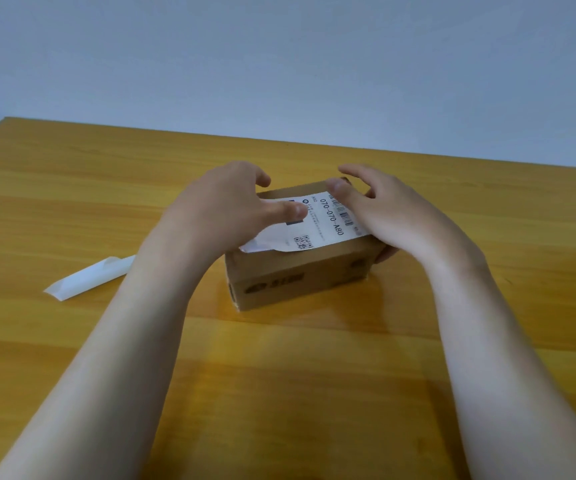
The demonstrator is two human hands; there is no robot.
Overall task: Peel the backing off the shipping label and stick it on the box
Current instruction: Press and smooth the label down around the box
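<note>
A small brown cardboard box (300,275) stands on the wooden table. A white shipping label (317,221) with barcodes and the print 070-070-A80 lies on its top; the label's near left corner curls up off the box. My left hand (224,202) hovers over the box's left side with its thumb pressing on the label. My right hand (380,206) rests over the right end of the box, thumb on the label's far edge, fingers spread. The curled white backing sheet (89,278) lies on the table to the left.
The wooden table (314,375) reaches to a far edge against a plain pale wall (279,64). Both bare forearms stretch from the near edge toward the box.
</note>
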